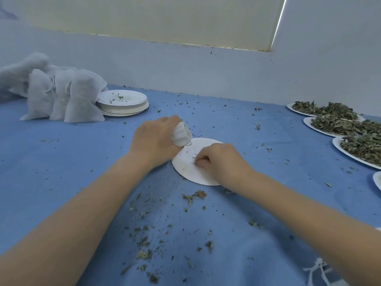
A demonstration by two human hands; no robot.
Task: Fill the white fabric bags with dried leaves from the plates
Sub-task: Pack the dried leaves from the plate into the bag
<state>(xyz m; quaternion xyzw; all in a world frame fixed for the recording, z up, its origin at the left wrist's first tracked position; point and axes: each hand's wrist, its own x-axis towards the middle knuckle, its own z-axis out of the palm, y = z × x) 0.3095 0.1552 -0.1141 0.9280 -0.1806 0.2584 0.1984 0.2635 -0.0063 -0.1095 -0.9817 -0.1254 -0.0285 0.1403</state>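
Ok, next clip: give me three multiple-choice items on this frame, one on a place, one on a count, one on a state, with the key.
1. Where is the stack of used plates?
A. Far left, beside the filled bags
B. Right edge
C. Under the right hand

2. How many plates heaped with leaves show on the right?
A. One
B. Three
C. Six

3. What is the left hand doing?
A. Lying flat
B. Gripping a white fabric bag
C. Lifting a plate

Key: A, the stack of used plates sits by the filled bags; B, three plates heaped with leaves; C is wrong, B: the left hand grips the white fabric bag.

White plate (185,170), blue cloth (61,162)
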